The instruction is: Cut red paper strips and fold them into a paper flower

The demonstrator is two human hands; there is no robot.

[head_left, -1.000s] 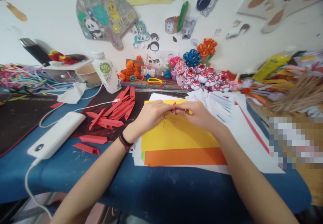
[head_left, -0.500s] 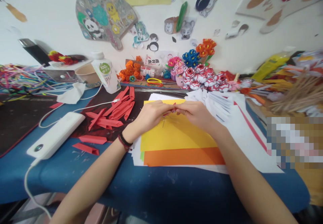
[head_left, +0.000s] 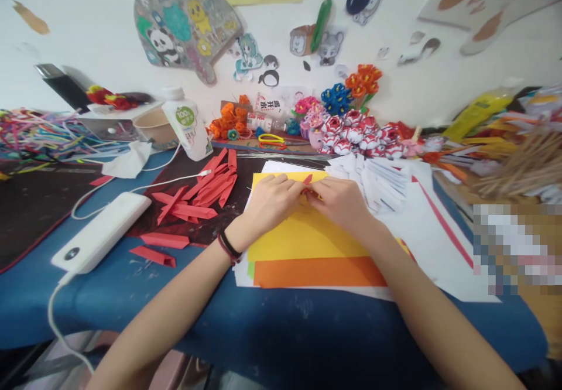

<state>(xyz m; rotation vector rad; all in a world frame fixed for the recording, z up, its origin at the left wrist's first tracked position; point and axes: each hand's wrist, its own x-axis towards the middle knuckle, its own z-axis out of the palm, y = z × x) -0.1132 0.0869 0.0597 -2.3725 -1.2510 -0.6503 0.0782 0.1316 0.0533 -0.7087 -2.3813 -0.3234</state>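
Above a stack of coloured paper, my left hand (head_left: 276,199) and my right hand (head_left: 336,199) meet, both closed with the fingertips pinched together. Between them shows the tip of a small red folded paper piece (head_left: 308,180); most of it is hidden by my fingers. Under the hands lies a yellow sheet (head_left: 307,240) on top of an orange sheet (head_left: 320,273). To the left, several red folded paper strips (head_left: 197,211) lie in a loose pile, and two more rest closer to the table's front edge.
A white power bank (head_left: 103,232) with a cable lies at left. Behind it stand a white bottle (head_left: 187,123) and a paper cup (head_left: 153,126). Red-and-white paper flowers (head_left: 357,135) line the back. White paper strips (head_left: 373,182) are right of my hands.
My fingers have shifted around the red paper piece, and its tip now sticks up higher between them. The whole view has moved slightly. The red strips at left lie as before.
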